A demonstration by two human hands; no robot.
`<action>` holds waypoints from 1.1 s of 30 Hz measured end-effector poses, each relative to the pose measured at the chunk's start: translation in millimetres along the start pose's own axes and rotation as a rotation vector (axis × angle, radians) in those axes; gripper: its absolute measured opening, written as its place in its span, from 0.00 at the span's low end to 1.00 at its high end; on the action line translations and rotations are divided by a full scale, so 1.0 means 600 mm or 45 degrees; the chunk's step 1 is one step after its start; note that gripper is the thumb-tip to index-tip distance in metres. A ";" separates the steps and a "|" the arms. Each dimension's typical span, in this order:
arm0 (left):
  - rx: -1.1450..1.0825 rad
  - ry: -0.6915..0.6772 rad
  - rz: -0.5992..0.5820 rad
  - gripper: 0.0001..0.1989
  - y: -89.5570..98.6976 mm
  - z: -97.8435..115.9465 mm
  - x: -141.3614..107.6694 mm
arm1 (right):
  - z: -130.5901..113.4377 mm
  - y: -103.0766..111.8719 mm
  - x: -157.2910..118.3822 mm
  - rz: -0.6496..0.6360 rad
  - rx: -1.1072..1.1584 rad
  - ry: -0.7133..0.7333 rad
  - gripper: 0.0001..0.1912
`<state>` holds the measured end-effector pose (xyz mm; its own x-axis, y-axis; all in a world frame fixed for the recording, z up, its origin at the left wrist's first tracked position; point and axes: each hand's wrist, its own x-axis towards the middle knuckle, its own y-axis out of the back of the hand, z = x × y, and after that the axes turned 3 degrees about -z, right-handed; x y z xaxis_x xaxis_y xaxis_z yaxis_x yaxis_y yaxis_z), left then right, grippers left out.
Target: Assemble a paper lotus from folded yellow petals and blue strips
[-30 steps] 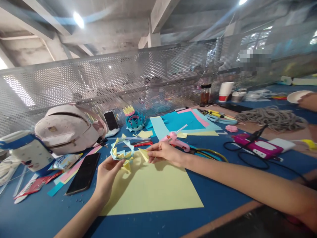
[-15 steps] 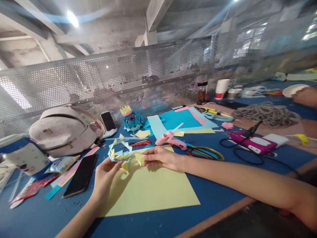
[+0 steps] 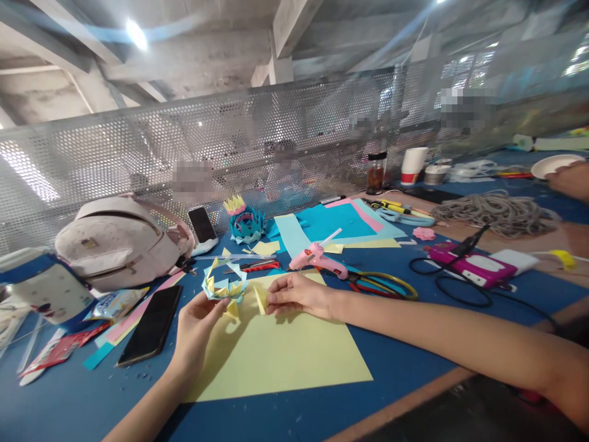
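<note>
My left hand (image 3: 197,322) pinches the lower edge of a light blue and yellow paper ring (image 3: 224,286) with pointed tips, held over a large yellow sheet (image 3: 294,350). Between the fingertips of my right hand (image 3: 294,298) is a small folded yellow paper piece (image 3: 261,300), upright and apart from the ring. A pink glue gun (image 3: 318,260) lies just beyond my right hand. Scissors with yellow-green handles (image 3: 391,283) rest partly behind my right forearm.
Left of the sheet lie a black phone (image 3: 151,325), paper strips and a backpack (image 3: 119,242). Behind stand a blue paper crown (image 3: 247,225) and blue sheets (image 3: 334,221). A purple device (image 3: 472,264) with cables and a coil of grey rope (image 3: 497,212) are at right.
The small yellow piece in my right hand has turned to a narrower, more upright angle. My left hand and the ring have hardly moved.
</note>
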<state>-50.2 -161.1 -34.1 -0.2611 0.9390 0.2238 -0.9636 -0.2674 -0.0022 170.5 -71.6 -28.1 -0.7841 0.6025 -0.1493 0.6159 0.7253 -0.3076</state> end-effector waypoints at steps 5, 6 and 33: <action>-0.002 0.014 0.006 0.11 -0.001 0.003 0.000 | -0.002 -0.006 -0.005 -0.067 -0.118 0.076 0.22; -0.001 0.017 0.008 0.12 -0.002 0.003 0.000 | -0.002 -0.006 -0.006 -0.081 -0.138 0.101 0.23; -0.025 0.036 -0.014 0.13 -0.003 0.003 -0.001 | -0.003 0.000 -0.003 -0.061 -0.444 0.260 0.16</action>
<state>-48.2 -161.4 -32.2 -0.2515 0.9477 0.1966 -0.9673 -0.2528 -0.0191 171.9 -71.9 -26.0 -0.8027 0.5935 0.0580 0.5958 0.8025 0.0328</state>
